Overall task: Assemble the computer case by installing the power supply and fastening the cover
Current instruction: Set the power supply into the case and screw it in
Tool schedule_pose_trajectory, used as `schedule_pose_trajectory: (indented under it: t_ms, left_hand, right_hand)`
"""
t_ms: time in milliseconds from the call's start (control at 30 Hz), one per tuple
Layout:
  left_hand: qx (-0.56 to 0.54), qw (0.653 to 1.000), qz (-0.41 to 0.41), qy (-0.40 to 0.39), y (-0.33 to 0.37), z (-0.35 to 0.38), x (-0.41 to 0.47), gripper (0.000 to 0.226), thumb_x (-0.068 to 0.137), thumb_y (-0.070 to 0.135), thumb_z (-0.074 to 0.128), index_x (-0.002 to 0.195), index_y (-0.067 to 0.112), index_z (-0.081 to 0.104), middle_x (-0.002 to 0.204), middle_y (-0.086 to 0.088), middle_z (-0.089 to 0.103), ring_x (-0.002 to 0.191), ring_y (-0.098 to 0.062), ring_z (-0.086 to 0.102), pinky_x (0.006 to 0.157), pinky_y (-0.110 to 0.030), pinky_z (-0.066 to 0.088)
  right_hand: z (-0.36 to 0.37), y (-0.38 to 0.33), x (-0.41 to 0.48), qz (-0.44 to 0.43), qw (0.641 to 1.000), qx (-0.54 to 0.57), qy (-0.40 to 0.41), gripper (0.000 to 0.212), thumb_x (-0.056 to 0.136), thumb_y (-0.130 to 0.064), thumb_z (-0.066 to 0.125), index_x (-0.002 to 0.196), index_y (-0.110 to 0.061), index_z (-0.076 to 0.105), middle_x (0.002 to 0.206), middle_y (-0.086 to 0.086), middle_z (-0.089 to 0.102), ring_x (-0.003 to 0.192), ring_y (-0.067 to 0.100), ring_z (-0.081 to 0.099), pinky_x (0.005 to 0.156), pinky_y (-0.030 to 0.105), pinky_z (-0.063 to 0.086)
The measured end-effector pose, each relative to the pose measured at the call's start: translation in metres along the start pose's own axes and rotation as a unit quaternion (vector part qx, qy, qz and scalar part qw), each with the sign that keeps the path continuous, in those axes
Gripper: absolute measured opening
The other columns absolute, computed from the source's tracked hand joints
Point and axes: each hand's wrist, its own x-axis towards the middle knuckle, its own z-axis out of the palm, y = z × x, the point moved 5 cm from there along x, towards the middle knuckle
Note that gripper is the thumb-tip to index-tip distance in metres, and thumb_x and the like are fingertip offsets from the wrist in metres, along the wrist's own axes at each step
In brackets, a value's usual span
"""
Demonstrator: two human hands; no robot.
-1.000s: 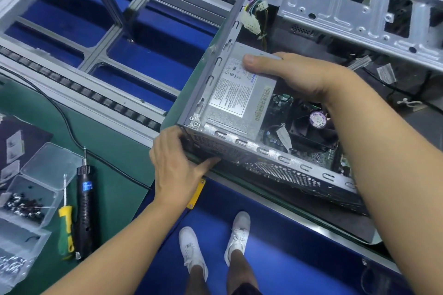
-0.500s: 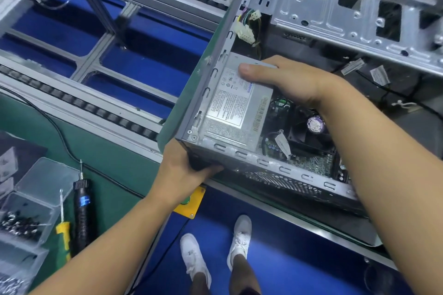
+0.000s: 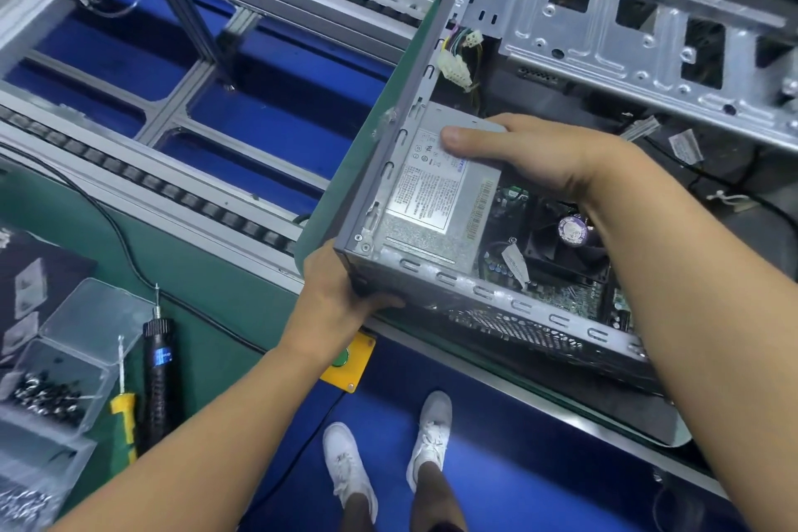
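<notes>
Power supply (image 3: 432,203) gripped by right hand (image 3: 539,160), left hand (image 3: 341,298) apparently gripping case (image 3: 518,307) corner

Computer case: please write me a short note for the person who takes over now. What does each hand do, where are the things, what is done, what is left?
Left grip: holds the near left corner of the computer case.
Right grip: holds the power supply, thumb on top.
Done: the power supply sits in the case's near left corner; I cannot tell whether it is screwed.
Left: fasten it, then fit the cover, which is not in view. The electric screwdriver and screw tray are on the bench to the left.
</notes>
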Motion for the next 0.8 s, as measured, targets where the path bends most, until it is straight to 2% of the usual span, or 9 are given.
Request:
schedule_pose_trajectory:
  t_ms: [133,267,300,367,467,567,633,700,800]
  left_hand:
    - [-0.001,1.0,0.001,-0.003,0.0,-0.001,0.001,0.063,0.054,0.053,0.081,0.109,0.025,0.071,0.104,0.009,0.071,0.101,-0.006,0.067,0.08,-0.036,0.059]
    - [0.007,1.0,0.017,0.004,0.003,-0.004,0.001,0.069,0.053,0.057,0.085,0.113,0.029,0.067,0.11,0.015,0.068,0.111,0.001,0.061,0.093,-0.025,0.053]
    - [0.012,1.0,0.022,0.008,0.004,-0.005,0.0,0.073,0.051,0.057,0.087,0.115,0.033,0.063,0.113,0.017,0.066,0.114,0.003,0.059,0.096,-0.021,0.05]
    - [0.027,0.999,0.017,0.007,0.005,-0.003,-0.001,0.081,0.046,0.055,0.091,0.118,0.031,0.062,0.115,0.015,0.065,0.116,0.0,0.058,0.099,-0.026,0.049]
    - [0.017,1.0,-0.001,0.017,0.005,-0.002,-0.002,0.068,0.048,0.048,0.093,0.107,0.025,0.069,0.105,0.014,0.069,0.107,0.001,0.062,0.089,-0.033,0.055]
    - [0.009,1.0,-0.011,0.02,0.003,0.001,-0.003,0.063,0.053,0.04,0.094,0.108,0.024,0.068,0.108,0.01,0.069,0.111,-0.006,0.061,0.09,-0.035,0.054]
    - [-0.001,1.0,-0.025,0.018,0.0,0.004,-0.004,0.065,0.055,0.034,0.094,0.113,0.023,0.066,0.11,0.01,0.068,0.111,-0.006,0.062,0.09,-0.033,0.055]
    - [-0.014,0.999,-0.033,0.026,-0.001,0.005,-0.005,0.065,0.056,0.027,0.095,0.113,0.02,0.064,0.108,0.008,0.068,0.104,-0.002,0.064,0.085,-0.029,0.057]
    - [-0.003,0.999,-0.033,0.029,0.001,0.007,-0.005,0.063,0.057,0.026,0.095,0.111,0.018,0.064,0.106,0.006,0.068,0.097,0.0,0.064,0.08,-0.026,0.056]
  right_hand:
    - [0.002,-0.001,0.0,0.002,1.0,0.003,0.0,0.041,0.076,-0.067,0.063,0.091,-0.034,0.082,0.101,-0.008,0.08,0.091,0.005,0.076,0.092,0.034,0.044]
    - [0.002,0.002,0.002,0.001,1.0,0.006,0.003,0.031,0.082,-0.07,0.065,0.089,-0.045,0.081,0.104,-0.01,0.08,0.096,0.005,0.075,0.1,0.035,0.044]
    - [0.001,0.003,0.003,0.002,1.0,0.009,0.005,0.031,0.082,-0.07,0.066,0.089,-0.044,0.081,0.105,-0.009,0.08,0.098,0.006,0.075,0.102,0.035,0.044]
    - [0.0,0.007,0.005,0.006,1.0,0.023,0.008,0.036,0.078,-0.068,0.07,0.091,-0.037,0.082,0.105,-0.007,0.08,0.098,0.008,0.075,0.099,0.033,0.045]
    - [-0.002,0.01,0.008,0.005,0.998,0.056,0.016,0.041,0.078,-0.059,0.073,0.1,-0.025,0.078,0.109,-0.001,0.079,0.102,0.013,0.076,0.096,0.03,0.048]
    - [-0.002,0.011,0.009,0.005,0.998,0.059,0.022,0.042,0.081,-0.054,0.07,0.106,-0.021,0.075,0.111,0.001,0.079,0.105,0.016,0.075,0.097,0.029,0.05]
    - [-0.002,0.012,0.009,0.008,0.998,0.062,0.025,0.045,0.08,-0.053,0.07,0.11,-0.019,0.073,0.112,0.002,0.079,0.107,0.017,0.075,0.093,0.026,0.053]
    - [-0.002,0.011,0.01,0.007,0.997,0.066,0.024,0.046,0.08,-0.051,0.071,0.112,-0.017,0.072,0.112,0.002,0.079,0.107,0.017,0.074,0.088,0.021,0.056]
    - [-0.001,0.011,0.008,0.003,0.997,0.073,0.024,0.045,0.084,-0.053,0.075,0.111,-0.017,0.071,0.111,0.002,0.079,0.105,0.016,0.075,0.081,0.017,0.058]
